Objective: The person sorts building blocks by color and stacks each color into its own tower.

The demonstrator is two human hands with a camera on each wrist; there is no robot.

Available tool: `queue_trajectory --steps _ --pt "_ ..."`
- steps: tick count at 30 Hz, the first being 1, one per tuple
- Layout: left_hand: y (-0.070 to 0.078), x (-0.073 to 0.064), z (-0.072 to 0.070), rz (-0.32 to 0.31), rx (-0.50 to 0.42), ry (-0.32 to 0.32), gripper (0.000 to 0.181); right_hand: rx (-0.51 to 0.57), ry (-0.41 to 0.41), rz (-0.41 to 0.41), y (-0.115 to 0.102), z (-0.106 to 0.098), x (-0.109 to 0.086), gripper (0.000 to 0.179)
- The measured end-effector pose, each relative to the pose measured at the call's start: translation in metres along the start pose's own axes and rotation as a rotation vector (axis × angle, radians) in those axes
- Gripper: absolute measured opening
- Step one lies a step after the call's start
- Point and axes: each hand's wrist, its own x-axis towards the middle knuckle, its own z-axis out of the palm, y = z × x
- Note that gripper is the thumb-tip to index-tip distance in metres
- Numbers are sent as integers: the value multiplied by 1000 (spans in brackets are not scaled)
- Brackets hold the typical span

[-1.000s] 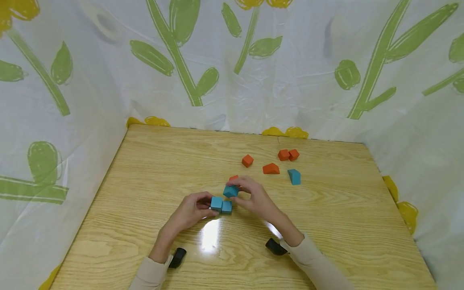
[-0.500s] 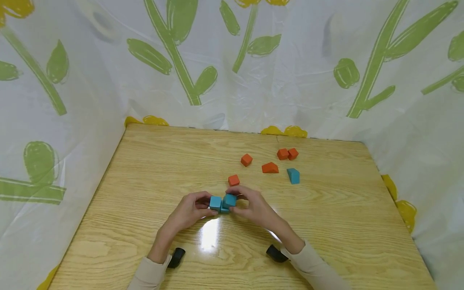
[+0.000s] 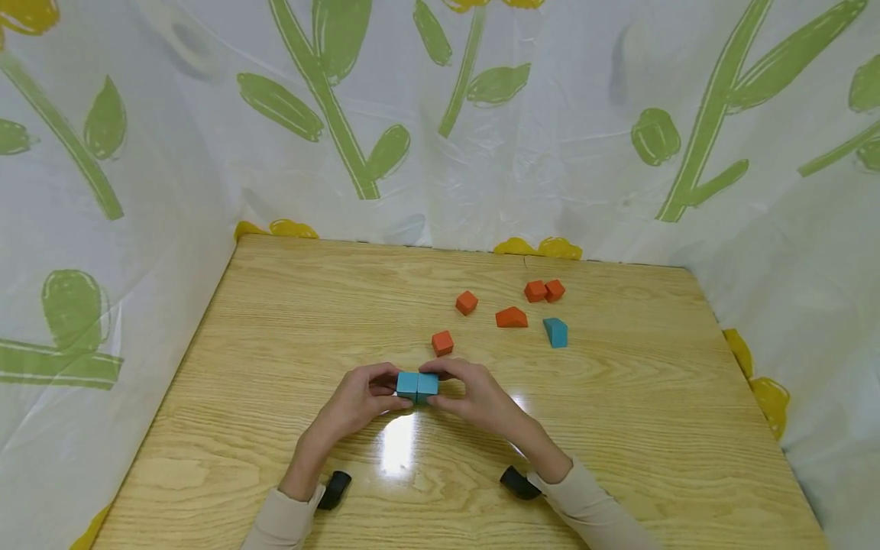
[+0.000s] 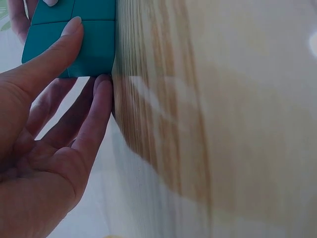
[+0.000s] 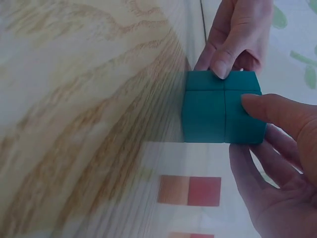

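A compact cluster of blue blocks (image 3: pixel 417 386) stands on the wooden table (image 3: pixel 289 321), its faces flush. My left hand (image 3: pixel 385 387) pinches it from the left, thumb at the near side and fingers at the far side. My right hand (image 3: pixel 448 386) grips it from the right in the same way. In the left wrist view the blue blocks (image 4: pixel 74 34) sit between thumb and fingers (image 4: pixel 94 114). The right wrist view shows the blue blocks (image 5: pixel 218 106) as a square of four faces, my thumb (image 5: pixel 277 111) pressed on it.
An orange cube (image 3: pixel 442 343) lies just behind the hands. Farther back lie another orange cube (image 3: pixel 467 302), an orange wedge (image 3: pixel 512 318), two touching orange cubes (image 3: pixel 545 291) and a blue wedge (image 3: pixel 555 332). Plastic sheeting (image 3: pixel 137 191) walls three sides.
My right hand brought the raised blue block down onto the cluster and pressed it level with the others. The left hand stayed on the blocks. The near orange cube came into view.
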Motion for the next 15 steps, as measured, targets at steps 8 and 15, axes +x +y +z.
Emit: queue_trajectory --steps 8,15 --pt "-1 1 1 8 21 10 27 6 6 -68 3 0 -1 47" --pt "1 0 2 -4 21 12 27 5 36 -83 0 -8 -5 45"
